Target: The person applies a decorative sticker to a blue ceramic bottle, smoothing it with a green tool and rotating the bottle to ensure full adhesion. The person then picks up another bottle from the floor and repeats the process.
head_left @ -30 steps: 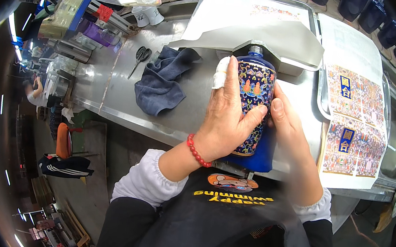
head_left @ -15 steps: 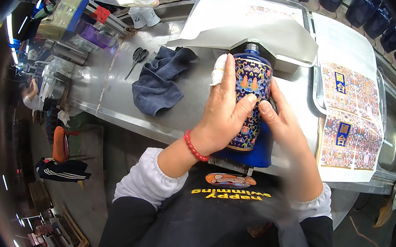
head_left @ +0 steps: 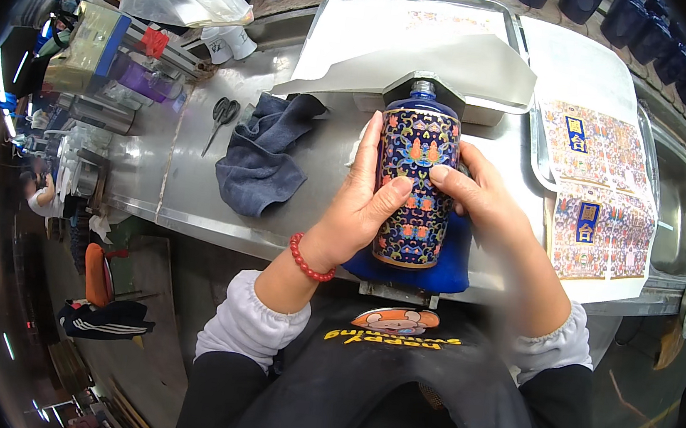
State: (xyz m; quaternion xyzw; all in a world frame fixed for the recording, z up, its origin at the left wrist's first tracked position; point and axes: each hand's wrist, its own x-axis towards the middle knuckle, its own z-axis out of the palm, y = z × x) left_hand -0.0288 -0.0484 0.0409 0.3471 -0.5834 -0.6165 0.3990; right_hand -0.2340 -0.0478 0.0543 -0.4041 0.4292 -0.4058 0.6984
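A dark blue bottle (head_left: 419, 151) with a colourful floral pattern lies tilted before me, its neck pointing away. Beneath its lower end is a bright blue pad (head_left: 450, 267). My left hand (head_left: 358, 203) grips the bottle's left side, thumb resting on the patterned front and fingers partly hidden behind. From the right, my right hand (head_left: 486, 200) holds the bottle, its thumb also on the front and its other fingers curled around the side. A dark angular support (head_left: 397, 94) shows behind the bottle's shoulder.
Left of the bottle, a crumpled dark blue cloth (head_left: 265, 156) and black scissors (head_left: 221, 113) lie on the metal table (head_left: 184, 172). Patterned decal sheets (head_left: 601, 228) lie at right. White paper (head_left: 425, 68) covers a tray behind. Several dark blue vessels (head_left: 630, 27) line the back.
My left hand has slid from across the front toward the bottle's left side, uncovering more pattern. The bottle appears turned slightly, and the whole view has shifted a little.
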